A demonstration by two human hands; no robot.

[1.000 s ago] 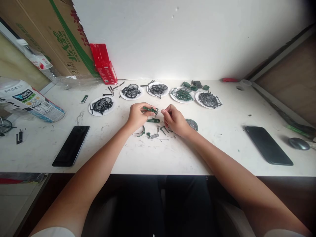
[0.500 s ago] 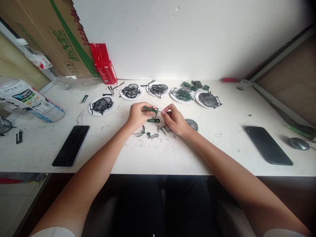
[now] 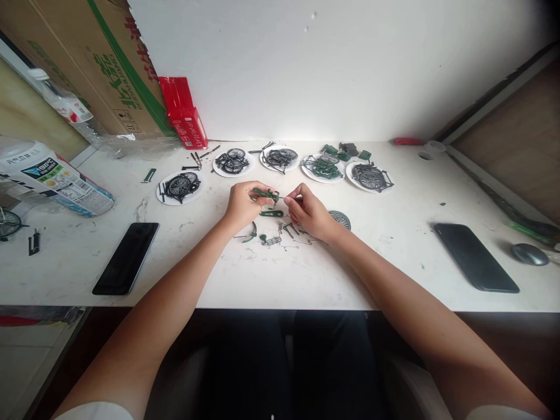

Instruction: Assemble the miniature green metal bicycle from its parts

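Green plastic is seen pinched in the left hand (image 3: 243, 204): a small green frame piece (image 3: 266, 193) is gripped between its thumb and fingers, held just above the white surface (image 3: 306, 274) near the middle. The right hand (image 3: 310, 211) is closed on a thin metal pin (image 3: 290, 199), whose tip is brought up against the right end of the frame piece; what exactly the pin is cannot be told at this size. Beneath and between the two hands, loose small parts (image 3: 275, 230) in green and grey are scattered on the surface, and a small spoked wheel (image 3: 340, 220) is laid just beside the right wrist. Behind the hands, five white paper plates (image 3: 324, 169) are set in a row, each loaded with dark or green model parts. A black phone (image 3: 126, 257) is laid well to the left, a second phone (image 3: 476, 256) well to the right, with a computer mouse (image 3: 529, 254) beyond it. A red box (image 3: 186, 119) is stood against the wall.
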